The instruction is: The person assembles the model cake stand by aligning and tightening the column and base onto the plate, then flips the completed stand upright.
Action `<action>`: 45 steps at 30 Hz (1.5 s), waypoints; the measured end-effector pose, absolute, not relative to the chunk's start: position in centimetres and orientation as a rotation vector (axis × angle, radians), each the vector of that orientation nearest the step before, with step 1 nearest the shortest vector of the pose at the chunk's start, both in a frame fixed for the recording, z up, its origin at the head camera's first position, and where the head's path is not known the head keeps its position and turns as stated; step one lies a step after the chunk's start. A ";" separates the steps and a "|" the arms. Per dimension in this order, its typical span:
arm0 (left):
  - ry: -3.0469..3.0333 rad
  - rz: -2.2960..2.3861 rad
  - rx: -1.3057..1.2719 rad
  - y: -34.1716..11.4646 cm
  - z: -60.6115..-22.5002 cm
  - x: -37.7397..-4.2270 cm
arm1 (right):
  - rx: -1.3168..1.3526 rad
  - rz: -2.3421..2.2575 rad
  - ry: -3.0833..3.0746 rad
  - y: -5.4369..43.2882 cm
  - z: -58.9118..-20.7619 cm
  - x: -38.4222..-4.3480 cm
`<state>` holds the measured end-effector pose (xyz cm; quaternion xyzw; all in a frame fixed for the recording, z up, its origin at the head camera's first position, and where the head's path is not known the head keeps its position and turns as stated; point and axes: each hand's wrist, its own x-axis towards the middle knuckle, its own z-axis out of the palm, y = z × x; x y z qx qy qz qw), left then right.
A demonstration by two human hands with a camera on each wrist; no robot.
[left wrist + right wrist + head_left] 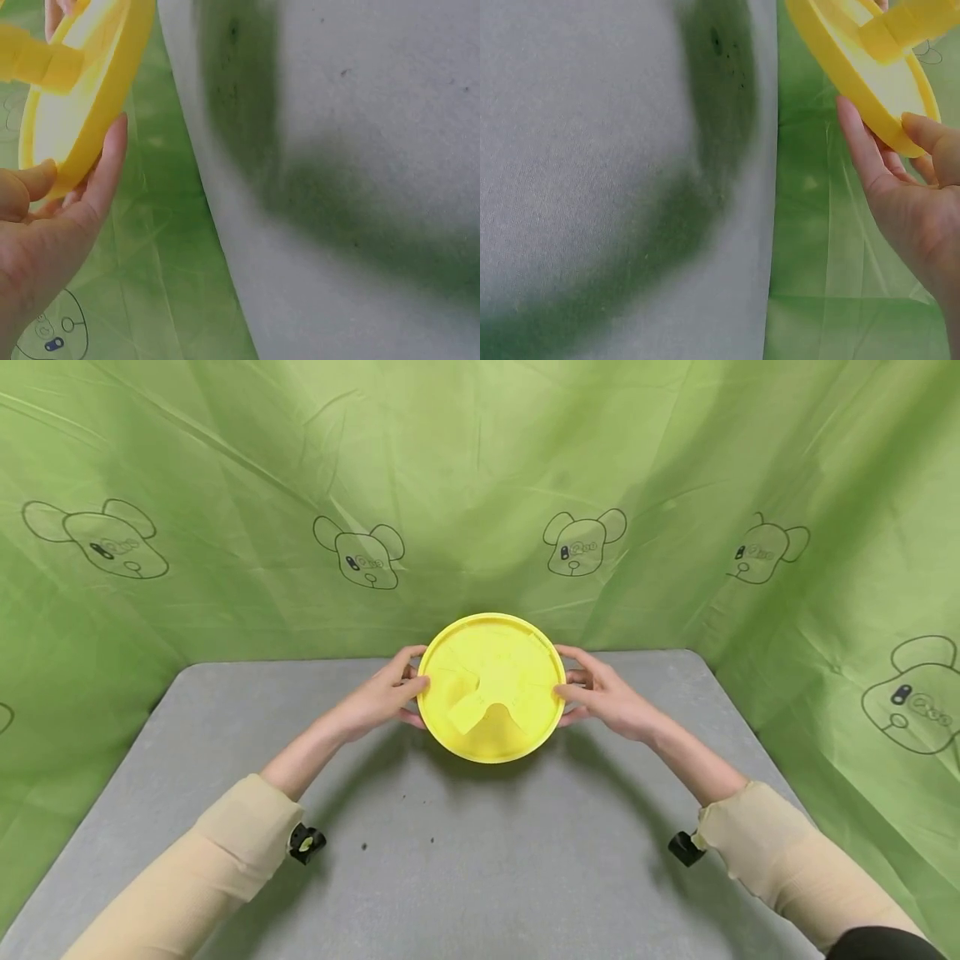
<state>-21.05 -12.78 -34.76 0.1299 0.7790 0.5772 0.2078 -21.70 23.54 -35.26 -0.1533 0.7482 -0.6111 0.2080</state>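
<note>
Between both hands is a round yellow dish-like piece (525, 660) with a raised rim, held up over the far part of the table. From its middle a stubby yellow post (470, 711) sticks out towards me; the left wrist view shows this post (45, 64) as stepped. My left hand (382, 695) grips the rim on the left, thumb on the inner face and fingers behind. On the opposite side my right hand (611, 697) holds the rim in the same way. In the right wrist view, the right thumb (922, 131) presses the rim's edge.
A grey table (480, 868) spreads below, with a few small dark specks (364, 847) on it. Green cloth (465, 468) printed with bear heads hangs at the back and both sides. Black wrist devices (306, 843) sit at the cream sleeves (240, 835).
</note>
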 end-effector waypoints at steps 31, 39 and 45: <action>2.072 1.704 0.683 -14.3 -35.3 -21.1 | -0.722 -1.718 2.129 24.4 -35.1 -21.9; 2.148 1.654 0.701 -14.3 -35.4 -21.1 | -0.743 -1.709 2.184 24.4 -34.8 -21.5; 2.197 1.599 0.779 -14.2 -35.3 -20.9 | -0.805 -1.709 2.232 24.6 -34.8 -21.2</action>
